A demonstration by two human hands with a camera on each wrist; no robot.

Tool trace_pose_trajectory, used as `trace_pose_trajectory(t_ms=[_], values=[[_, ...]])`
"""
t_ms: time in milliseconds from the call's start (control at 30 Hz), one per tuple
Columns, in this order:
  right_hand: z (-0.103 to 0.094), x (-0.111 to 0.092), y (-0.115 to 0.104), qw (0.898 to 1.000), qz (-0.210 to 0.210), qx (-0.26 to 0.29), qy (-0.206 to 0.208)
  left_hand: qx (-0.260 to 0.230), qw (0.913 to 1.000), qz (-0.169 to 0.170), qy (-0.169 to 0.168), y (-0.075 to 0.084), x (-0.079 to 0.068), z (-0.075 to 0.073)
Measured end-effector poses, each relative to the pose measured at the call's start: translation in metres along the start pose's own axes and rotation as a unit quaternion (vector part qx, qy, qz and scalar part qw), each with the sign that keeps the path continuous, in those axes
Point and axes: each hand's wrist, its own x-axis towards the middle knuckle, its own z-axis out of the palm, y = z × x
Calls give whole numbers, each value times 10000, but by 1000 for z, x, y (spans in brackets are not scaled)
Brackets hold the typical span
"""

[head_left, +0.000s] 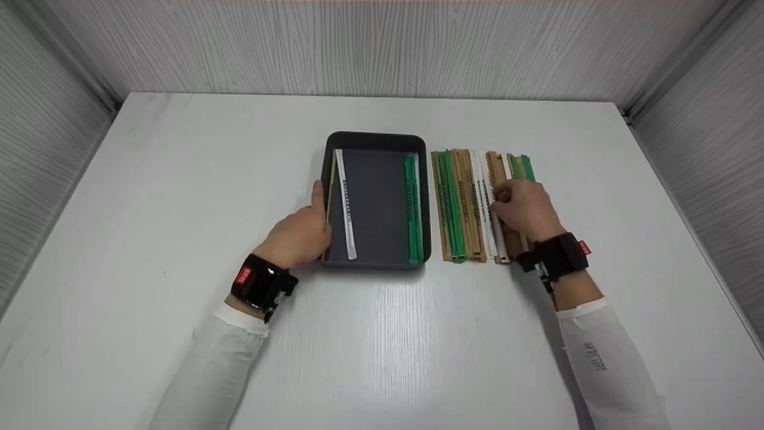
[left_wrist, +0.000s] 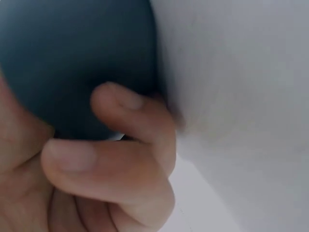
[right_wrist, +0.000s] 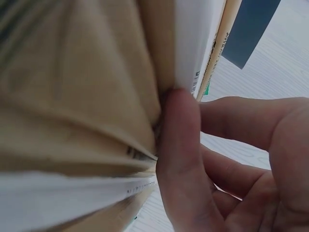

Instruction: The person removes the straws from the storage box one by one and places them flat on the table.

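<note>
A dark grey rectangular tray [head_left: 379, 263] lies in the middle of the table. My left hand [head_left: 297, 237] grips its near left side, one finger stretched along the outer wall. In the left wrist view, two bent fingers [left_wrist: 120, 169] lie against the tray [left_wrist: 82, 48]. Inside the tray are a white paper-wrapped straw [head_left: 346, 206], a brown one along the left wall, and green straws [head_left: 412, 209] beside a white one at right. My right hand [head_left: 528, 206] pinches at the row of wrapped straws [head_left: 464, 206]; I cannot tell which straw it holds. One fingertip presses between brown and white wrappers [right_wrist: 186, 48].
The row mixes brown, green and white printed wrappers, side by side just right of the tray, partly hidden by my right hand. A white table [head_left: 179, 155] is bounded by a grey wood-grain panel [head_left: 370, 48] behind and panels at both sides.
</note>
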Motion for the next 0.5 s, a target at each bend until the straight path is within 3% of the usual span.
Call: trace_pose_trajectory(t_ms=[200, 500], values=[[-6, -6, -21, 9990, -198, 292, 285, -212, 9997, -56, -131, -4, -1, -5], [1, -3, -88, 9895, -1285, 466, 461, -506, 9985, 24, -198, -7, -2, -11]])
